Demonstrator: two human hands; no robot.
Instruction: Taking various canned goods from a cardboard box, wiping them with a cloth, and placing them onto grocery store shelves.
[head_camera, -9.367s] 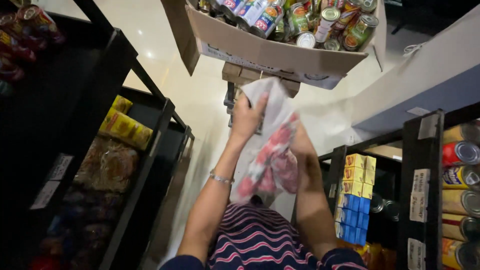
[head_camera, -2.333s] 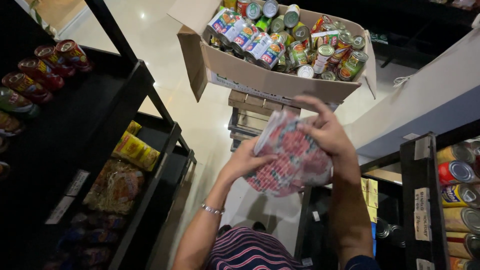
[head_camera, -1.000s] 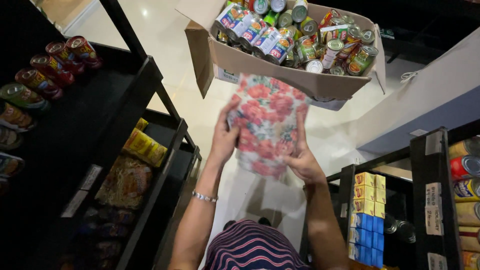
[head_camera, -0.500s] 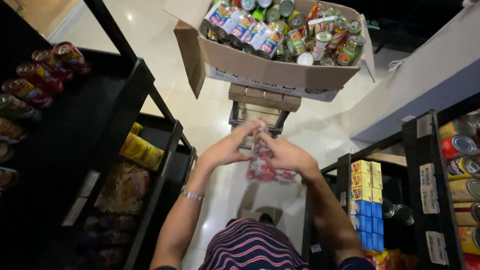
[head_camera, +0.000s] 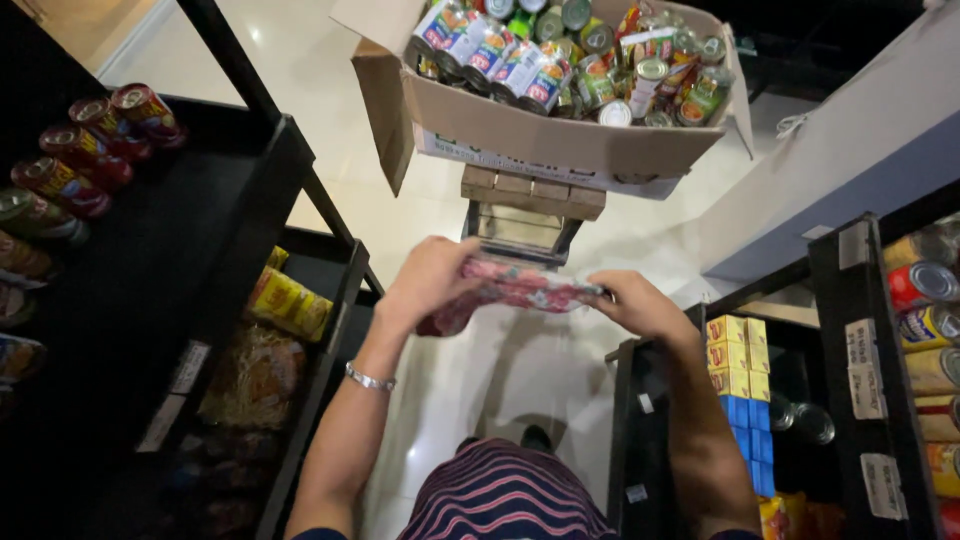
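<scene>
Both hands, left hand (head_camera: 432, 280) and right hand (head_camera: 640, 305), pinch the floral cloth (head_camera: 505, 290) folded flat mid-frame, looks nearly done; cardboard box (head_camera: 560, 140) of cans upper centre sits untouched.

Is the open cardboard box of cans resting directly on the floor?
No, the cardboard box sits on a small wooden stool.

Red floral cloth (head_camera: 510, 290), folded narrow, stretched level in midair.

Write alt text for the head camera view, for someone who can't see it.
Two hands, left hand and right hand, hold a folded red flowered cloth stretched between them above a pale floor. Ahead stands a cardboard box full of cans, with stocked black shelves on both sides.
</scene>
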